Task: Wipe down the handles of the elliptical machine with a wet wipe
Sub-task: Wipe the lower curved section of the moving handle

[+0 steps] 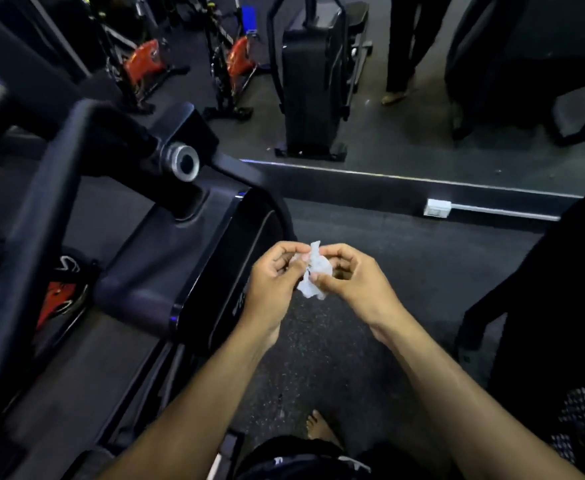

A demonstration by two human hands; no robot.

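Note:
A crumpled white wet wipe (313, 271) is held between both hands over the dark rubber floor. My left hand (275, 277) pinches its left side with curled fingers. My right hand (351, 275) pinches its right side between thumb and fingertips. The black elliptical machine (194, 244) fills the left of the view, to the left of my hands. Its dark curved handle bar (42, 209) runs from the upper middle down to the lower left, well apart from both hands. A metal pivot hub (185, 162) sits on the arm above the machine's body.
A wall mirror (422, 140) ahead reflects another black machine, spin bikes with red flywheels and a person's legs. A white socket box (437, 207) sits on the baseboard. More dark equipment (554, 289) stands at the right. My bare foot (320, 427) is on the floor below.

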